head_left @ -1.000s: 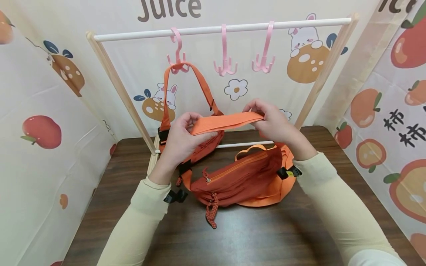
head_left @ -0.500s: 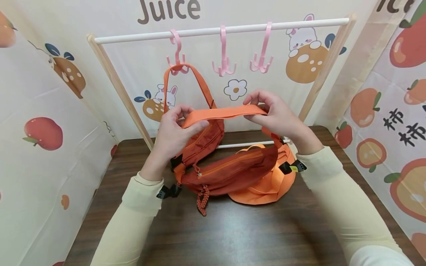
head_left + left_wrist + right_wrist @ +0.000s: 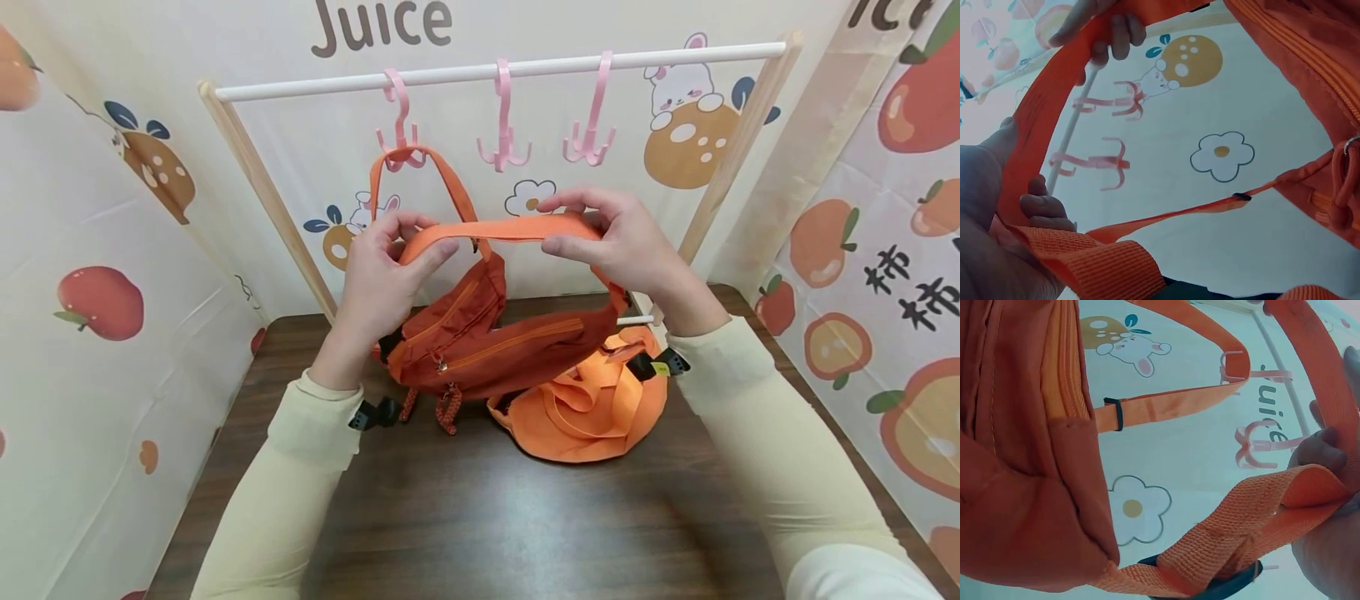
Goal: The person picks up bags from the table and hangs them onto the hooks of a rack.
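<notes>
Both hands hold up the orange strap (image 3: 510,229) of a rust-red waist bag (image 3: 517,354). My left hand (image 3: 375,271) pinches the strap's left part between thumb and fingers. At the right part, my right hand (image 3: 633,246) grips it the same way. The bag hangs below the strap, its orange zipper and braided pull (image 3: 448,408) facing me. Behind it, a second rust-red bag (image 3: 480,287) hangs by its strap from the left pink hook (image 3: 401,125). In the right wrist view, the strap's ribbed webbing (image 3: 1229,519) folds beside my fingers.
A wooden rack with a white rod (image 3: 450,73) stands at the back. Two more pink hooks, a middle one (image 3: 504,133) and a right one (image 3: 592,125), hang from it. A bright orange bag (image 3: 600,425) lies on the dark wooden table (image 3: 495,517). Printed curtains surround the table.
Both hands have raised the strap, and the rust-red bag has lifted and shifted slightly left. More of the bright orange bag now shows.
</notes>
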{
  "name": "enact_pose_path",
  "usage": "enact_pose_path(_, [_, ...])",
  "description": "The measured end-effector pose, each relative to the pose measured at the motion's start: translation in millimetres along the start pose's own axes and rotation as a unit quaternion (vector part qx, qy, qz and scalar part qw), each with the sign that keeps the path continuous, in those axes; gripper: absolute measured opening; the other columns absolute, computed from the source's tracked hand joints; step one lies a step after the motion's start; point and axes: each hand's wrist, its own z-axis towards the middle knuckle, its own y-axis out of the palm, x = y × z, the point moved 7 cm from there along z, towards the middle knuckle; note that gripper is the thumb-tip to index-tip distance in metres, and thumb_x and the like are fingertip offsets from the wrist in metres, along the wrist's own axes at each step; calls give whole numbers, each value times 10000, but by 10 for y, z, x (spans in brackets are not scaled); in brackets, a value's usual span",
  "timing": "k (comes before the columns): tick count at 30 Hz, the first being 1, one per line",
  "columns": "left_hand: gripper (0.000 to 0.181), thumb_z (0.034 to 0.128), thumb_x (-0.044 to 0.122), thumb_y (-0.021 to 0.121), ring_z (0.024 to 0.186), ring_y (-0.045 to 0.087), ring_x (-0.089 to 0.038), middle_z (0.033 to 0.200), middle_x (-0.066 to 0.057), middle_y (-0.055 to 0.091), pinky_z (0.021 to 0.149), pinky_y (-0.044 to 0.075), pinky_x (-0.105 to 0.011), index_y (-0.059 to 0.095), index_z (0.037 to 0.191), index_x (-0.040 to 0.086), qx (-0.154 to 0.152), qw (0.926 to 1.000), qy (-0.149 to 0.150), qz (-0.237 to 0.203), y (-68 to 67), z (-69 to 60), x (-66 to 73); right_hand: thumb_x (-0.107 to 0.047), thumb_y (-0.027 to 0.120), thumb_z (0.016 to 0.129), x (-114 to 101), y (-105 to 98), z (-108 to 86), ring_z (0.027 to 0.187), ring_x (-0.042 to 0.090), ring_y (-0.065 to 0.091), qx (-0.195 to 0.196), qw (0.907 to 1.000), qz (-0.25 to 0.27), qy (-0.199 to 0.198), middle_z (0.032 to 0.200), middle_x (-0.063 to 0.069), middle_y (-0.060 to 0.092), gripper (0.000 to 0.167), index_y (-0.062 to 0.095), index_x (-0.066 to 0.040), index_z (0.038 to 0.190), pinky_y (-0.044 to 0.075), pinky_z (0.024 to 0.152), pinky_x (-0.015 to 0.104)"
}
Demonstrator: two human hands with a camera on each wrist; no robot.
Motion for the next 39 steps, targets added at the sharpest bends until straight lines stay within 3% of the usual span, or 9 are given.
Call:
enact_pose_path(6, [334,970,296,815,724,519,-252,901,-72,601,607,413,-306,755,1238,105,131,9996,81,217,-19,74,35,-91,864,907,-63,-27,26,792,228,658,183,9988,-378,-249,1036,60,762,370,776,-132,1264,497,671,280])
enact_pose_path(11, [308,977,320,803,755,514,-220,925,-45,647,628,400,-310,796,1240,160,320,9984,275,388,-31,150,81,-23,876,871,-179,-34,39,794,187,599,344,9939,-683,-789,1066,19,745,378,801,-125,1227,441,659,301])
enact_pose_path(18, [245,989,311,782,809,498,-159,932,-20,729,703,366,-299,837,1157,142,571,9934,721,684,-52,235,147,60,822,883,-412,-54,69,663,185,438,775,9804,-1139,-1406,886,97,724,259,805,-2,1133,325,590,303])
enact_pose_path(23, [264,990,315,775,897,573,-117,1039,-7,778,770,415,-290,833,1171,133,645,9901,846,911,-42,267,182,-78,783,974,-315,-124,187,610,158,366,1220,9699,-1588,-1389,895,24,733,135,832,-78,1099,289,581,290])
enact_pose_path(27, [282,1004,308,759,934,596,-116,1067,-30,783,787,433,-300,820,1208,124,660,9869,1000,1081,-16,292,217,-200,755,1014,-271,-162,290,620,169,377,1602,9633,-1766,-1230,880,9,706,156,825,-118,1127,296,602,285])
enact_pose_path(31, [282,1017,305,742,861,551,-133,992,-46,758,766,407,-310,815,1224,128,767,9824,1163,1243,-2,332,250,-265,697,1054,-290,-171,396,621,185,374,1953,9573,-1776,-1181,765,36,582,213,807,-106,1145,300,622,295])
enact_pose_path(39, [262,1033,282,720,852,539,-143,1019,-54,763,753,413,-306,816,1222,128,1067,9776,1290,1279,-10,442,275,-318,612,1093,-268,-131,592,614,190,442,2404,9541,-1573,-853,928,18,722,301,768,-77,1184,381,578,295])
